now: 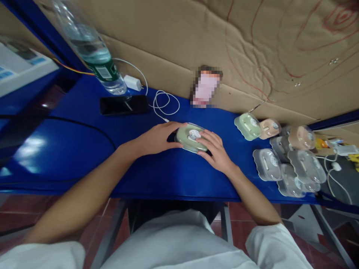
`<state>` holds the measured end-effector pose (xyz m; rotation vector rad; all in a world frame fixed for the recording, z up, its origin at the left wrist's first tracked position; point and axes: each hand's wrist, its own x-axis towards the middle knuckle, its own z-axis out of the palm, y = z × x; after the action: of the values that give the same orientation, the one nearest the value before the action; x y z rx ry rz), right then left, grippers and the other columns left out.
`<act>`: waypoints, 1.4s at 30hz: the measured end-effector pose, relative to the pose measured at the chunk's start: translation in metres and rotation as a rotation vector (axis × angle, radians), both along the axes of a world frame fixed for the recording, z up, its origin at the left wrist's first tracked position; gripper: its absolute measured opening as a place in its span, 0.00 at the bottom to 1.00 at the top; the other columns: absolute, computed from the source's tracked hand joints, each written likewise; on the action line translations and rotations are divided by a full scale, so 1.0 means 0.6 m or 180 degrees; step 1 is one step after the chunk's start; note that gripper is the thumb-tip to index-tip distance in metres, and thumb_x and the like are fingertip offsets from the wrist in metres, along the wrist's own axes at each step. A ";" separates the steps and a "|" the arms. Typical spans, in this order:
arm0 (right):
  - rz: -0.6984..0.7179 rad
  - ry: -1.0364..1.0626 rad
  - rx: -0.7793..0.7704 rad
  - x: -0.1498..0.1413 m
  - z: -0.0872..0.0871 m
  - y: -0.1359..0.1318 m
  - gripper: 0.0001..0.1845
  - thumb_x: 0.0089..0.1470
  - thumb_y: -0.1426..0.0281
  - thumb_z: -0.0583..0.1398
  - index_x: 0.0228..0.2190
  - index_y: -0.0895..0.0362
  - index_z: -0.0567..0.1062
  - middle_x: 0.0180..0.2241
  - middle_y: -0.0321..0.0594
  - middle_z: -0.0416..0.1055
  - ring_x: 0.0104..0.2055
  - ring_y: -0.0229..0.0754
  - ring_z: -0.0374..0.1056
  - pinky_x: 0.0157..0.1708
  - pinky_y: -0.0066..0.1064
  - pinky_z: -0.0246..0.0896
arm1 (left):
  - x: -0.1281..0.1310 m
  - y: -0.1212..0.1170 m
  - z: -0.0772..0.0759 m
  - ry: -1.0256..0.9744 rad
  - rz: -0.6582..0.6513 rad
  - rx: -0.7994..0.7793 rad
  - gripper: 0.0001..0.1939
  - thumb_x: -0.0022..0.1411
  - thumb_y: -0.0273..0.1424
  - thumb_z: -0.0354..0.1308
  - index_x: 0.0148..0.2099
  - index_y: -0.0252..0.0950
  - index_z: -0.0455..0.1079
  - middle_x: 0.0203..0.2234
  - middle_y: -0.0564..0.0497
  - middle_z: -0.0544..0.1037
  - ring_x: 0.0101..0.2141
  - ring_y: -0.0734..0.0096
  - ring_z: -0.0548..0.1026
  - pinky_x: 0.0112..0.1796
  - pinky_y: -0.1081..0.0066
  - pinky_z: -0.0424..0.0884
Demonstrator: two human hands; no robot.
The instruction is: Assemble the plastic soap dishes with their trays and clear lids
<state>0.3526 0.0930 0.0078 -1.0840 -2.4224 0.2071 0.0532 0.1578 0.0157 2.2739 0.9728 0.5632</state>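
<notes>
A pale green item in a clear plastic pack (185,136), with a round printed sticker on top, is on the blue table in front of me. My left hand (159,138) grips its left end, with the thumb at the near edge and the fingers along the far edge. On the right end, my right hand (213,151) has its fingers over the top and far side and its thumb at the near edge. The item's underside is hidden.
Several similar packs stand at the right: a green one (248,126), a peach one (269,129) and grey ones (267,164), some stacked. A water bottle (103,71), charger (132,83), black phone (123,105) and white cable (168,112) lie beyond my left hand. A pixelated phone (206,89) leans against cardboard (168,37).
</notes>
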 end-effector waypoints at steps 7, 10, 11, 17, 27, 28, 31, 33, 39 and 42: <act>-0.0138 -0.0238 -0.0027 -0.005 -0.002 -0.003 0.26 0.73 0.59 0.58 0.68 0.47 0.68 0.71 0.45 0.64 0.78 0.53 0.51 0.74 0.58 0.52 | 0.010 -0.011 -0.002 0.0072 0.0013 0.0297 0.41 0.69 0.56 0.60 0.75 0.41 0.58 0.73 0.38 0.61 0.70 0.46 0.65 0.67 0.50 0.66; -0.0174 -0.0713 0.0129 -0.010 0.005 -0.010 0.28 0.73 0.56 0.58 0.70 0.45 0.65 0.74 0.44 0.59 0.80 0.56 0.43 0.76 0.64 0.41 | 0.025 -0.020 0.001 0.0154 -0.0181 0.0806 0.31 0.71 0.52 0.60 0.70 0.46 0.67 0.74 0.42 0.61 0.72 0.43 0.61 0.69 0.45 0.62; -0.0177 -0.0885 0.0168 -0.010 0.009 -0.012 0.30 0.73 0.54 0.58 0.70 0.44 0.64 0.75 0.43 0.57 0.81 0.57 0.41 0.76 0.65 0.37 | 0.028 -0.023 0.004 0.0197 -0.0243 0.0946 0.27 0.71 0.50 0.60 0.66 0.47 0.70 0.72 0.43 0.65 0.70 0.44 0.63 0.68 0.44 0.62; -0.1329 -0.0942 0.0291 0.042 0.044 0.009 0.36 0.74 0.49 0.50 0.74 0.49 0.57 0.78 0.46 0.47 0.81 0.55 0.40 0.76 0.59 0.38 | 0.011 -0.028 0.030 0.0629 -0.0017 0.1427 0.20 0.71 0.48 0.61 0.57 0.41 0.74 0.62 0.40 0.75 0.60 0.44 0.74 0.60 0.47 0.70; -0.3415 -0.1217 -0.0080 0.161 0.051 0.042 0.28 0.69 0.60 0.58 0.65 0.58 0.68 0.65 0.60 0.68 0.68 0.67 0.61 0.68 0.77 0.33 | -0.019 -0.017 0.042 0.0618 0.0217 0.1128 0.23 0.72 0.52 0.57 0.60 0.44 0.73 0.67 0.43 0.71 0.64 0.39 0.71 0.62 0.39 0.66; -0.3244 -0.1249 -0.0019 0.159 0.056 0.037 0.25 0.70 0.59 0.58 0.62 0.57 0.71 0.62 0.58 0.71 0.65 0.66 0.64 0.68 0.75 0.35 | -0.017 -0.016 0.040 0.0597 0.0196 0.1091 0.24 0.73 0.52 0.56 0.60 0.44 0.73 0.66 0.43 0.73 0.62 0.41 0.73 0.62 0.41 0.68; -0.2340 -0.1242 0.0085 0.147 0.072 0.025 0.22 0.72 0.56 0.57 0.57 0.55 0.76 0.53 0.51 0.77 0.58 0.59 0.71 0.69 0.64 0.44 | -0.008 -0.013 0.031 0.0455 0.0217 0.0892 0.27 0.73 0.54 0.54 0.62 0.43 0.73 0.61 0.44 0.78 0.58 0.47 0.78 0.59 0.46 0.72; -0.1825 -0.1123 0.0034 0.140 0.075 0.023 0.21 0.73 0.56 0.56 0.56 0.54 0.77 0.52 0.49 0.79 0.55 0.56 0.73 0.65 0.54 0.55 | -0.001 -0.010 0.024 0.0387 0.0290 0.0880 0.26 0.74 0.52 0.54 0.63 0.42 0.72 0.60 0.44 0.79 0.58 0.49 0.78 0.59 0.48 0.72; -0.1998 -0.0817 0.0347 0.122 0.069 0.029 0.20 0.74 0.60 0.54 0.57 0.56 0.77 0.57 0.51 0.78 0.57 0.59 0.73 0.54 0.50 0.64 | 0.012 -0.013 0.019 0.0402 0.0645 0.1733 0.17 0.77 0.37 0.51 0.56 0.35 0.77 0.55 0.38 0.81 0.55 0.48 0.79 0.55 0.50 0.73; -0.1574 -0.0771 0.0296 0.087 0.070 0.015 0.23 0.75 0.54 0.53 0.55 0.55 0.79 0.54 0.49 0.80 0.55 0.55 0.74 0.54 0.46 0.64 | 0.016 -0.028 0.025 0.0496 0.0042 0.1866 0.15 0.77 0.38 0.54 0.50 0.37 0.79 0.43 0.44 0.84 0.44 0.55 0.83 0.45 0.58 0.76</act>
<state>0.4050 0.1018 0.0501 -1.6979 -2.2441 -0.2091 0.0629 0.1408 0.0307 2.8650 0.9896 0.7634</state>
